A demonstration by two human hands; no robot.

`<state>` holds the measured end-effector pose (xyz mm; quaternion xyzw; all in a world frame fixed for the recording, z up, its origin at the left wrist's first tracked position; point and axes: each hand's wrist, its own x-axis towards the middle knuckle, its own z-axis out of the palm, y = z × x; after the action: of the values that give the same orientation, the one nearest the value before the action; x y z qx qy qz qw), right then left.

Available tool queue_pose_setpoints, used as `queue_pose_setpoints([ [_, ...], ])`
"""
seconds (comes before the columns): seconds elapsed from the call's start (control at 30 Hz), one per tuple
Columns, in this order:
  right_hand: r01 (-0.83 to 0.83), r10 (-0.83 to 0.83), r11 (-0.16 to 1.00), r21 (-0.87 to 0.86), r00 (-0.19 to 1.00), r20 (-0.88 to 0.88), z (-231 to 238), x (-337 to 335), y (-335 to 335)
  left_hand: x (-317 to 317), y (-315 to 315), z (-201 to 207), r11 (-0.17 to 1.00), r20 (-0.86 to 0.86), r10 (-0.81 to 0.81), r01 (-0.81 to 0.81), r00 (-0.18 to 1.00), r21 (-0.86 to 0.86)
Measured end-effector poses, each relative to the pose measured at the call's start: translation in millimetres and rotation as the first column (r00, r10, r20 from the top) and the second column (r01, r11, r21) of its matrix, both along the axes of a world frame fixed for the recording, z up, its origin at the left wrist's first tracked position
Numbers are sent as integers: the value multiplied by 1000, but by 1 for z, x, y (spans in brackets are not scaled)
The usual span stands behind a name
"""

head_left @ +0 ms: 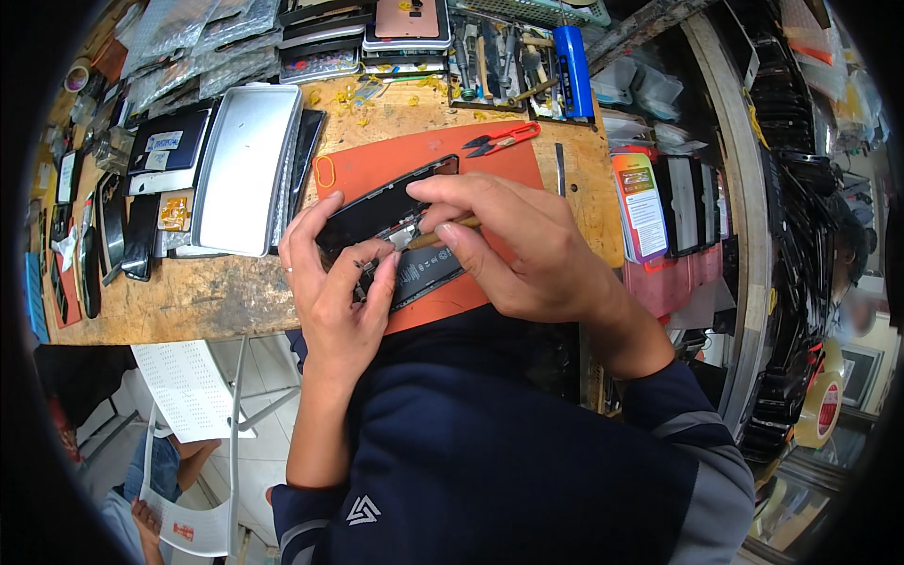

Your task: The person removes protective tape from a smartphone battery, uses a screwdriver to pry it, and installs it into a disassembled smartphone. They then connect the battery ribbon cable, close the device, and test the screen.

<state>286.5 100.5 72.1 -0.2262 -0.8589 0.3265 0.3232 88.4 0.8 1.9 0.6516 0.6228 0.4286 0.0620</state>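
An opened phone lies over an orange-red mat [381, 162], its battery half [426, 273] toward me and its dark screen panel [372, 215] tilted up on the far side. My left hand [331, 287] is closed around the phone's left end, thumb and index finger pinching near the inner parts. In my right hand [527, 240] is a thin brownish stick-like tool [424, 241], pinched between thumb and fingers, its tip at the silvery parts between the two halves. One right finger reaches over the screen panel. The tool's far end is hidden by the hand.
Red-handled snips [504, 139] and a yellow rubber band [325, 171] lie on the mat. To the left stand a white tray [247, 169] and several phones. A tool box [494, 66] and a blue cylinder [571, 73] are behind. Someone sits at lower left beside a white chair [202, 523].
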Motion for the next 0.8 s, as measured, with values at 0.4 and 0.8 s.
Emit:
queue_pose_setpoints([
  [0.4, -8, 8, 1000, 23, 1000, 4, -3, -3, 1, 0, -1, 0, 1000, 12, 1, -1, 1000, 6],
  [0.8, -5, 5, 1000, 24, 1000, 4, -3, -5, -1, 0, -1, 0, 1000, 15, 11, -11, 1000, -1],
])
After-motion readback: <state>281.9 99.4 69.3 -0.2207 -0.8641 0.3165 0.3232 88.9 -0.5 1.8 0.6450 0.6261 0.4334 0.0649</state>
